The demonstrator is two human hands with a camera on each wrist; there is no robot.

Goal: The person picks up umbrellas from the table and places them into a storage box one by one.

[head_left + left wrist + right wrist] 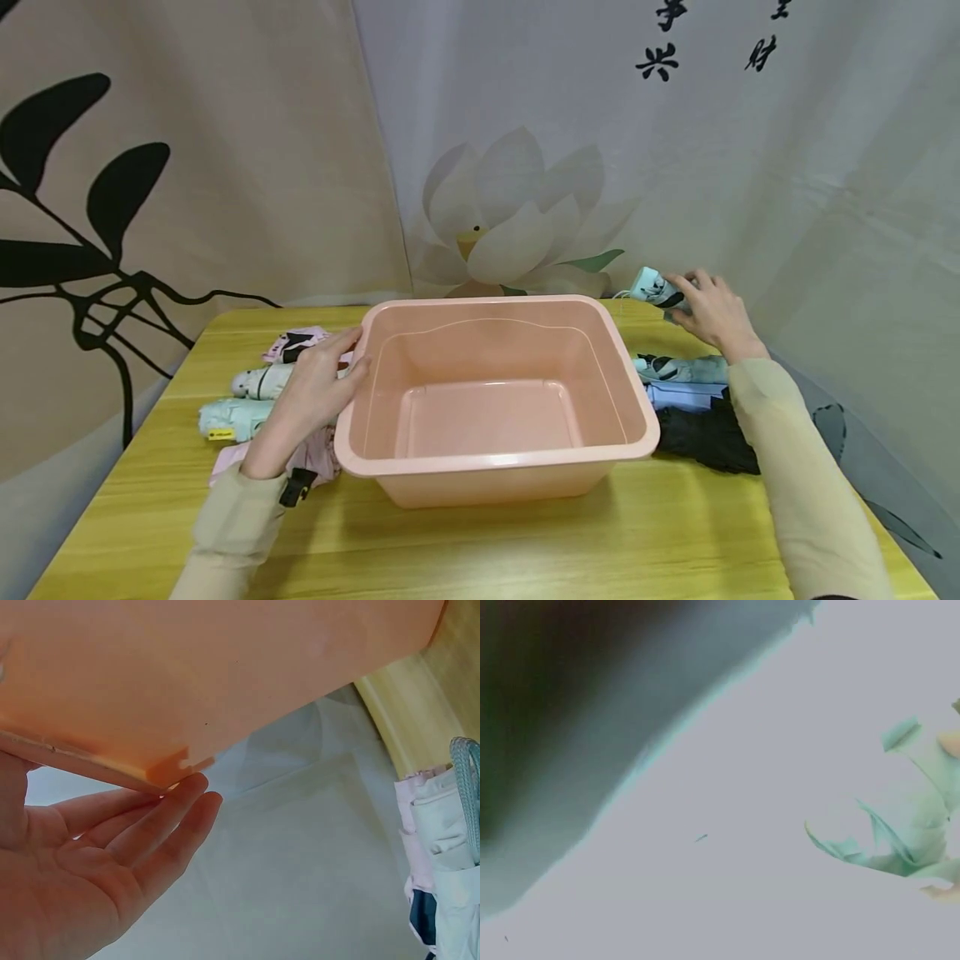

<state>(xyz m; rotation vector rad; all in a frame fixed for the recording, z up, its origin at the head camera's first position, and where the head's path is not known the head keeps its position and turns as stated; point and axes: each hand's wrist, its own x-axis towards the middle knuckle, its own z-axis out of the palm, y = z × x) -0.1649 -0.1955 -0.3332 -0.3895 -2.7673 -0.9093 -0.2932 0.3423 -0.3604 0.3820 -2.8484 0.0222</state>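
Observation:
A pink plastic basin [491, 462] stands at the middle of the table. At its left rim is my left hand [322, 379], thumb over the edge and fingers under it; the left wrist view shows the fingers [169, 829] extended beneath the rim. My right hand [712, 312] grips a folded light-blue umbrella [651, 287] with dark markings, raised at the back right, its pale end pointing left. Washed-out brightness in the right wrist view leaves only pale green folds of the umbrella [900, 832] and bits of fingers at the right edge.
Left of the basin lie several folded umbrellas, among them a mint one [232, 417], a white one [258, 383] and a pink one [292, 342]. On the right are a teal umbrella [693, 368], a blue one [682, 396] and a black one [708, 433]. A printed curtain [300, 167] hangs behind the table.

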